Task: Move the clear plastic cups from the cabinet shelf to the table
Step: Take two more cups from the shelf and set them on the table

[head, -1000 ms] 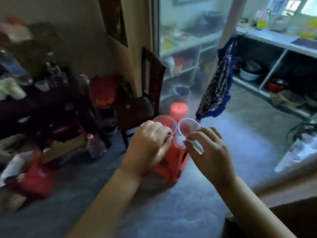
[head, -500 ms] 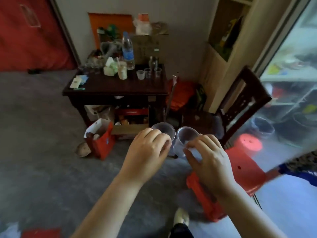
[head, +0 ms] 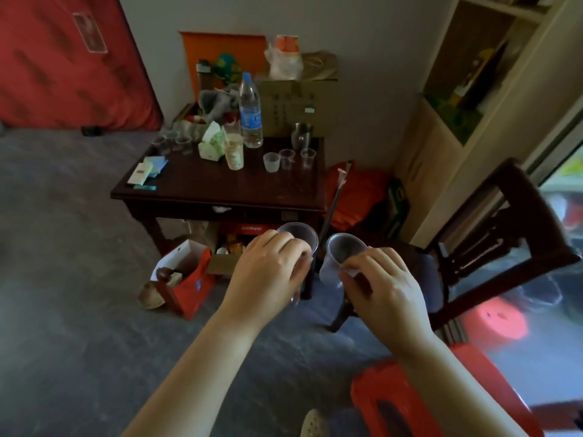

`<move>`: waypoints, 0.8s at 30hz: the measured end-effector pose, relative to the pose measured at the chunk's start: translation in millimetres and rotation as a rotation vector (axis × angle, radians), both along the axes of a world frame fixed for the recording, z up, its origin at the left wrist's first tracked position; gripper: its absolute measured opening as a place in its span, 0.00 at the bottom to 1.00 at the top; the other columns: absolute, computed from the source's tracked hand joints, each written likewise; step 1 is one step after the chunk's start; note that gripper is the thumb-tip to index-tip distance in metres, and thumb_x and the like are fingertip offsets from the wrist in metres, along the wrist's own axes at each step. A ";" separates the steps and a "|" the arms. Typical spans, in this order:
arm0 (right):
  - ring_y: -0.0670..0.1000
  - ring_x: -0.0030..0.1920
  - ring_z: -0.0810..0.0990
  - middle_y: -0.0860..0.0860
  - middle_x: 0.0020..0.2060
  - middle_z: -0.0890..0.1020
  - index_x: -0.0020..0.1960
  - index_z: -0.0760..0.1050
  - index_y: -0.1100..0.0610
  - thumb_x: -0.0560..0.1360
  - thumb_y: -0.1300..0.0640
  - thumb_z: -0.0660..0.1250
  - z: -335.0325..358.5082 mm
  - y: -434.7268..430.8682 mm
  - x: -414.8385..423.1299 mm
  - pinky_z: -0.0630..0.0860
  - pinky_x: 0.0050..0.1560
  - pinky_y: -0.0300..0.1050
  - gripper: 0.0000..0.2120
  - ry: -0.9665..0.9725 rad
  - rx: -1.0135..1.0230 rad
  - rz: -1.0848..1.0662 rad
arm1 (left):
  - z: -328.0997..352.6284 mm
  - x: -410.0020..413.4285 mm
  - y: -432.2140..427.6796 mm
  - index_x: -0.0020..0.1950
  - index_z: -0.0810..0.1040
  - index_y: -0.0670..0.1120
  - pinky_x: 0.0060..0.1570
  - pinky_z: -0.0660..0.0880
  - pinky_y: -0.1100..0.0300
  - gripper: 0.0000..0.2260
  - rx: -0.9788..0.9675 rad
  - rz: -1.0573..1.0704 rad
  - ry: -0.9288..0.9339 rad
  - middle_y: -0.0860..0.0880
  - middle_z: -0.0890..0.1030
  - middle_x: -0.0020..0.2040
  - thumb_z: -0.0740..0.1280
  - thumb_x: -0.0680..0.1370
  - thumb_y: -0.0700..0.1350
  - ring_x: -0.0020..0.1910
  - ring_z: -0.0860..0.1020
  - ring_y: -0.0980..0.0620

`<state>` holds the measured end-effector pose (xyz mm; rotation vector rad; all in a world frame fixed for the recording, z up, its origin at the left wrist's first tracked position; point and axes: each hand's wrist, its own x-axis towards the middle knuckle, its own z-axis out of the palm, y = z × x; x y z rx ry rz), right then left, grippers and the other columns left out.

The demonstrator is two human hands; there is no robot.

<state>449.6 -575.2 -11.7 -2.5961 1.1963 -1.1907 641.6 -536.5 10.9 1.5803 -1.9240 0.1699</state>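
My left hand (head: 268, 272) grips a clear plastic cup (head: 299, 234) from above, its rim showing past my fingers. My right hand (head: 385, 291) holds a second clear plastic cup (head: 342, 250) by the rim, tilted a little left. Both cups hang in the air above the floor, short of the dark wooden table (head: 202, 184). Three clear cups (head: 287, 159) stand near the table's back right corner, and several more (head: 172, 141) sit at its back left. The cabinet (head: 467, 99) stands open at the right.
A water bottle (head: 250, 111), a tissue box (head: 213, 143) and a cardboard box (head: 296, 105) crowd the table's back. A dark wooden chair (head: 492, 241) stands right of the table. A red stool (head: 407, 402) is by my foot, a red box (head: 186, 279) left of the table legs.
The view has swung from the glass doors round to the table, which has come nearer. Both hands keep their cups in front of me.
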 end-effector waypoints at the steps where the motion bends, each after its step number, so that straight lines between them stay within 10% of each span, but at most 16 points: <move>1: 0.52 0.45 0.76 0.50 0.42 0.80 0.46 0.78 0.57 0.74 0.54 0.67 2.6 -18.8 -0.4 0.75 0.43 0.44 0.06 0.005 0.003 0.011 | 1.4 -0.9 -19.0 0.42 0.78 0.46 0.43 0.70 0.59 0.03 -0.002 0.001 0.002 0.50 0.78 0.38 0.68 0.75 0.43 0.40 0.73 0.51; 24: 0.55 0.44 0.77 0.51 0.41 0.81 0.46 0.79 0.59 0.74 0.58 0.69 -48.3 -308.4 125.5 0.77 0.42 0.51 0.04 0.173 0.140 0.187 | -54.0 119.8 -294.3 0.43 0.77 0.45 0.39 0.75 0.55 0.03 0.194 0.069 0.032 0.49 0.79 0.39 0.65 0.75 0.43 0.40 0.76 0.49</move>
